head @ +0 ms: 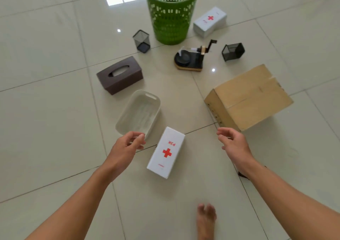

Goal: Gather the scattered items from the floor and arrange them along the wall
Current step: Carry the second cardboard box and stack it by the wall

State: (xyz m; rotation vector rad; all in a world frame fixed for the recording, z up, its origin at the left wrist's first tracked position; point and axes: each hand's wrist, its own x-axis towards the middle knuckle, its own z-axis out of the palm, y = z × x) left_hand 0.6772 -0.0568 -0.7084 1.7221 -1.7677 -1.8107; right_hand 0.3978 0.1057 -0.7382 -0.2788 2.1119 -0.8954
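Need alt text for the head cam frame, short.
Two empty hands, left hand and right hand, reach down on either side of a white first-aid box lying on a tiled floor. Beyond lie a white tray, cardboard box, brown tissue box and green basket.

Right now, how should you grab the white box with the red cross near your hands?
Take the near first-aid box by its two long sides, coming from above. It lies flat between the left hand and right hand, narrow enough that one hand would probably span it.
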